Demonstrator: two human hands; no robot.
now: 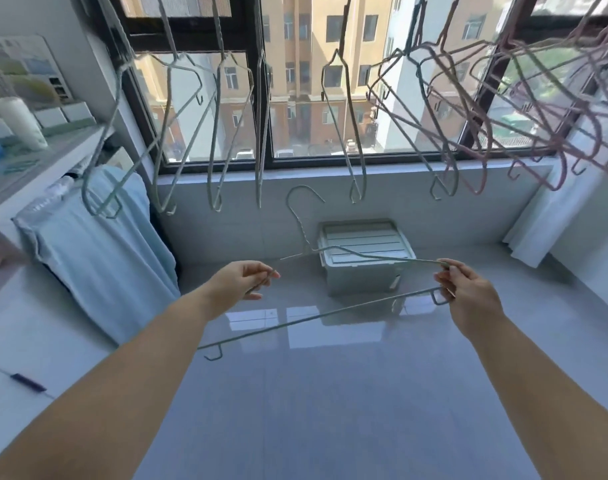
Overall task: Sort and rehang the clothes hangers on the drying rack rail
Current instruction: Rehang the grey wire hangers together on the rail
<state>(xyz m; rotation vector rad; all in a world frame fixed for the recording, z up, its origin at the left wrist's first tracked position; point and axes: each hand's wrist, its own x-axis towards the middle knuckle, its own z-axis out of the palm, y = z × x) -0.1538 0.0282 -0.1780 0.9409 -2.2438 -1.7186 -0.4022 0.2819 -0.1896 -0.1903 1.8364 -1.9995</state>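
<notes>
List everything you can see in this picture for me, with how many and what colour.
window: one, dark frame, straight ahead
held hanger: one, pale green wire, in mid-air, hook up
green hangers: about six, pale green, hanging in front of the window, left and centre
pink hangers: a bunch, count unclear, pink, hanging upper right
storage box: one, pale grey, lidded, on the floor below the window
cloth: one, light blue, draped at left
white roll: one, white, on the left shelf
left grip: one, bare hand, holds the held hanger's left end
right grip: one, bare hand, holds its right end
</notes>
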